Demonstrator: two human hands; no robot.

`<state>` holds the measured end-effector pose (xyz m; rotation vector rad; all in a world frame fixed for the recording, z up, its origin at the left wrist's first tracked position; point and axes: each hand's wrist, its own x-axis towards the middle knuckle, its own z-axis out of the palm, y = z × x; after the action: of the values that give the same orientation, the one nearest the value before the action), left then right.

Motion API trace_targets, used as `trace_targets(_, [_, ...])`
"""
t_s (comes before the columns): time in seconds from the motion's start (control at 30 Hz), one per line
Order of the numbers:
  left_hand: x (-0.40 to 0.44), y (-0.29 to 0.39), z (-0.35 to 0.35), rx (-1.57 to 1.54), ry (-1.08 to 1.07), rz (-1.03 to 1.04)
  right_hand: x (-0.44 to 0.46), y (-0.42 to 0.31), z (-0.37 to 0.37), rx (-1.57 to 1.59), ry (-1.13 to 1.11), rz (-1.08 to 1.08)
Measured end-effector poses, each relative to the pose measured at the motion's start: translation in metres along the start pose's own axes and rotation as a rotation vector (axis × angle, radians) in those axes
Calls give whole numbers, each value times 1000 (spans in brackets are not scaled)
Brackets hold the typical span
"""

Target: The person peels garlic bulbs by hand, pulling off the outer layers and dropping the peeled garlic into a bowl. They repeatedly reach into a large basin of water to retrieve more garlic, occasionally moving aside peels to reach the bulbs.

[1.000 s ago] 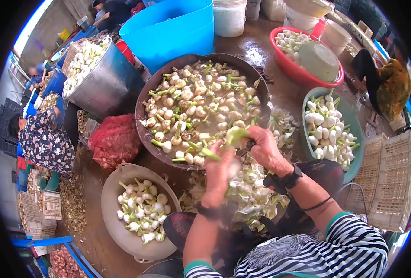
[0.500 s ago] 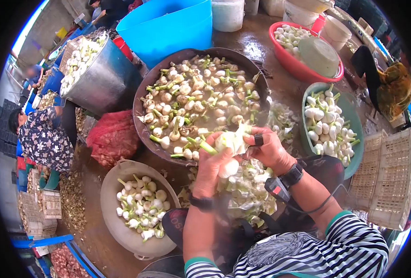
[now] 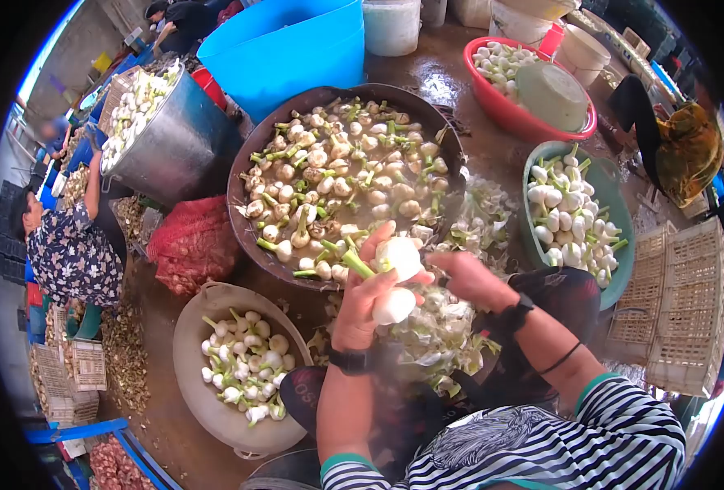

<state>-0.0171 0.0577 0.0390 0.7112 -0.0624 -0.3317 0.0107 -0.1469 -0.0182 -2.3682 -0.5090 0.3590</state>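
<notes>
On the floor (image 3: 160,371), peelings (image 3: 440,327) lie under the left hand (image 3: 354,314), gripping two bulbs, likely so scraps drop there; right hand (image 3: 478,282): grip unclear.

A produce-processing workshop: around the wide basin (image 3: 239,220) of bulbs stand more filled tubs (image 3: 534,220), a metal vat (image 3: 166,155) and crates (image 3: 689,318); beyond it, people (image 3: 76,249) sit among heaps.
</notes>
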Motion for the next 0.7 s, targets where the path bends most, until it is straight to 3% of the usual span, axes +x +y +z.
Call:
trace_targets(0.03, [0, -2, 0, 5, 23, -4, 4, -14, -20, 230, 76, -29])
trace_targets(0.1, [0, -2, 1, 37, 41, -52, 10, -47, -57, 385, 217, -142])
trace_targets(0.13, [3, -5, -6, 59, 18, -70, 14, -54, -65, 332, 230, -350])
trace_targets(0.27, [1, -6, -3, 117, 33, -117, 14, -72, -74, -107, 73, -565])
trace_targets(0.47, [0, 1, -12, 189, -80, -206, 13, -71, -60, -193, 95, -525])
trace_targets(0.5, [1, 1, -15, 159, -115, -216, 13, -69, -60, -74, 112, -478])
trace_targets(0.57, [9, -6, -12, 76, -2, -26, 14, -61, -63, 163, 146, -388])
trace_targets(0.6, [12, -8, -10, 34, 55, 69, 11, -62, -70, 499, 2, -141])
trace_targets(0.63, [11, -5, -6, 123, 141, 124, 11, -63, -70, 596, 5, -112])
trace_targets(0.7, [11, -7, -1, 131, 120, 97, 7, -67, -63, 790, 18, -54])
